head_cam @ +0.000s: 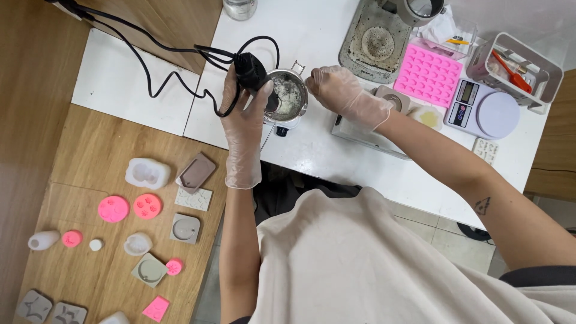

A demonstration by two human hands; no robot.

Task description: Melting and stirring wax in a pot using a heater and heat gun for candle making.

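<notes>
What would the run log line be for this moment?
left hand: holds black corded mixer | right hand: on metal cup rim | cup: white powder

Bare tabletop (312, 36) beyond pot (288, 96)

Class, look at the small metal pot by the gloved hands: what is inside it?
The metal pot holds a whitish, lumpy mass. The black tool in the left hand covers the pot's near side, so the contents there and the bottom are hidden.

Clear gloves, left hand (243, 123), right hand (342, 90); cream shirt (forearm tattoo)
</notes>
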